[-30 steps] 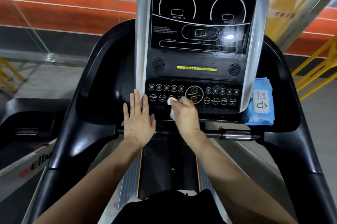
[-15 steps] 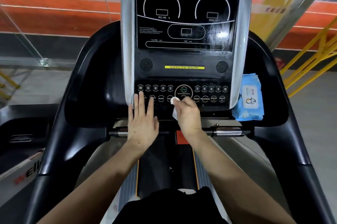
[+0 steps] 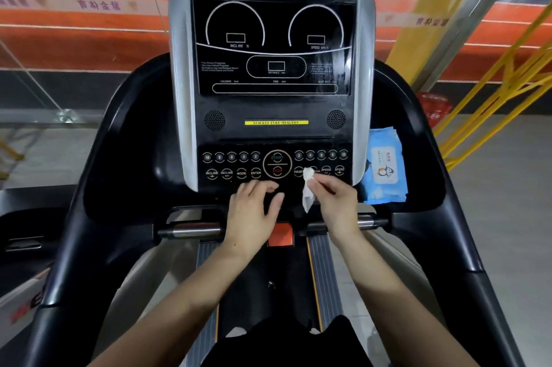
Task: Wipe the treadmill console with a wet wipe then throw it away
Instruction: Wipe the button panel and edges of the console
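Glass and orange wall panels sit behind the treadmill console (image 3: 270, 47). My right hand (image 3: 336, 201) pinches the wet wipe (image 3: 307, 187) against the lower button row, right of the stop key, while my left hand (image 3: 254, 208) rests open below the buttons. I'd keep the pressure light and work across each key so none triggers

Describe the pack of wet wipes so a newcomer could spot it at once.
Start at the treadmill console, the tall black panel with silver sides. Look just past its lower right edge, level with the button rows: the pack of wet wipes leans there in the black side recess. It is the only soft light-blue packet around, with a white label showing a small penguin.
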### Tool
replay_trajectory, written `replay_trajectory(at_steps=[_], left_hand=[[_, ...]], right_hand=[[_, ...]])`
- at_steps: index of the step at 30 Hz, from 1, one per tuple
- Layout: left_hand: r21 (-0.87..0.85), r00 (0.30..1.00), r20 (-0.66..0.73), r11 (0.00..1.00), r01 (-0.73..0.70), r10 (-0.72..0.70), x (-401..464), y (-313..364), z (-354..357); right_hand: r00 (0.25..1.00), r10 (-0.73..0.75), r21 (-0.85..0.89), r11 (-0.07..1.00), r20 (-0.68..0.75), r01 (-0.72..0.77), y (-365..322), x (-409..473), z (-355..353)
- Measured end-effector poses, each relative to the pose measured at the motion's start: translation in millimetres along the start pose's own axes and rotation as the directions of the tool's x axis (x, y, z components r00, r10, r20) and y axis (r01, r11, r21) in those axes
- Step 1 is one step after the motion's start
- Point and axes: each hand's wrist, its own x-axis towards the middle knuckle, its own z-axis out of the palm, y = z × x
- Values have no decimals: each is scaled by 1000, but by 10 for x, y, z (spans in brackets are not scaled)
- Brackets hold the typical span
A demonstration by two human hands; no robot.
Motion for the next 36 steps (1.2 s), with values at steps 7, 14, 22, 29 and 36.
replay_trajectory(at_steps=[7,14,22,29,36], left_hand=[[-389,986,139,910,143,-95,56,412,104],[-675,892,340,583,451,-297,269,665,151],[-666,900,251,612,427,-356,383,597,168],[-750,932,209,563,346,-295,421,590,57],[-814,950,188,502,292,-248,475,615,-18]], right_hand=[[967,196,426,870,161,-247,-213,-91,-152],[976,101,216,966,194,-143,-355,-45,-372],[962,5,-32,999,272,3,-356,118,-630],[913,49,-189,982,406,32,-333,255,-712],[841,73,-142,990,537,5,-477,173,-580]])
